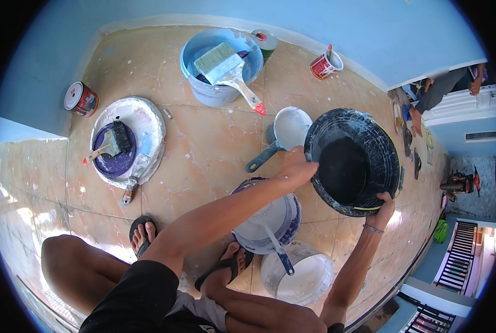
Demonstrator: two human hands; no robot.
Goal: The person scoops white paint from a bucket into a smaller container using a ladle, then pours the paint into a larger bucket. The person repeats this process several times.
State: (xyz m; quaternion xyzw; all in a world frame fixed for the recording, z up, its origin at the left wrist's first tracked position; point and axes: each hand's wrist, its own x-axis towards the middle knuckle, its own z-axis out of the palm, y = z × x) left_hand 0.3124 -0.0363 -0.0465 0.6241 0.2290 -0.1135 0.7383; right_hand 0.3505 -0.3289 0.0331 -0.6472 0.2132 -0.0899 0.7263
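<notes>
A black bucket (380, 161), splashed with white and tilted so that its dark inside shows, is held by both hands. My left hand (299, 167) grips its rim on the left side. Closed on the lower right rim, beside a yellowish edge, is my right hand (382, 212). A dipper (292, 126) with a blue-grey handle, whitish inside, lies just left of the bucket. Below my left forearm stands a purple-rimmed pail (292, 216) of whitish paint, with a blue-handled tool (281, 255) across it. A white bucket (320, 261) is next to that pail.
Farther off, a light blue bucket (212, 95) carries a wide paintbrush (228, 72). Leftward, a paint-smeared round lid (155, 130) bears a purple lid (115, 165) and brushes. Paint cans (81, 99) stand near the blue wall. Another person's leg (439, 91) shows at the right.
</notes>
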